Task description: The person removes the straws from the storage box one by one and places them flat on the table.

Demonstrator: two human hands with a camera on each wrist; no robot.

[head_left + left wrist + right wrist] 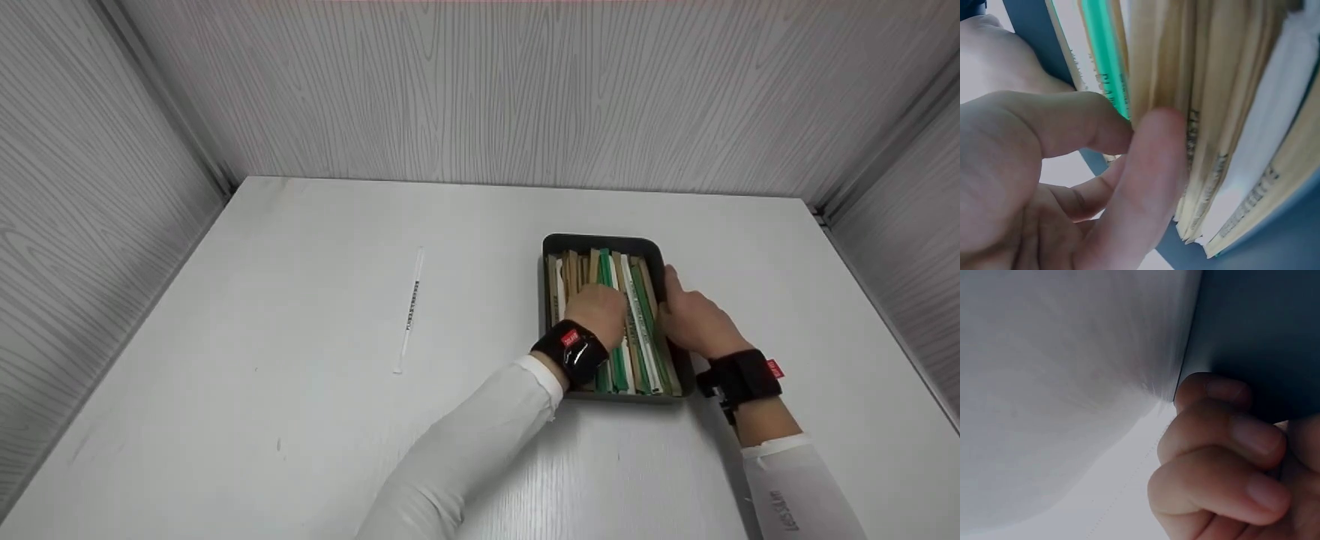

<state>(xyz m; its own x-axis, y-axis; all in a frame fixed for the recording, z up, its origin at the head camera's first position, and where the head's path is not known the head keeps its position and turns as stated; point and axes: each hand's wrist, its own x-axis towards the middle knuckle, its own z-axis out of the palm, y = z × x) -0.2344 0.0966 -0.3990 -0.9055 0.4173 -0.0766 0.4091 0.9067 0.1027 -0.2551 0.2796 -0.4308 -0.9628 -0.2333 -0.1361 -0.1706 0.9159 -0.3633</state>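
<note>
A dark rectangular tray (600, 241) sits right of the table's middle, packed with long paper-wrapped sticks (645, 330) in tan, white and green. My left hand (600, 311) reaches into the tray from the front. In the left wrist view its thumb (1084, 124) and a finger (1151, 169) pinch a bunch of tan wrapped sticks (1224, 112) beside a green one (1103, 50). My right hand (694, 319) grips the tray's right side, thumb near the rim. Its curled fingers (1224, 467) press the dark outer wall (1258, 332).
One long white wrapped stick (409, 311) lies alone on the white table (300, 420), left of the middle. Grey wood-grain walls close in the table at the back and on both sides.
</note>
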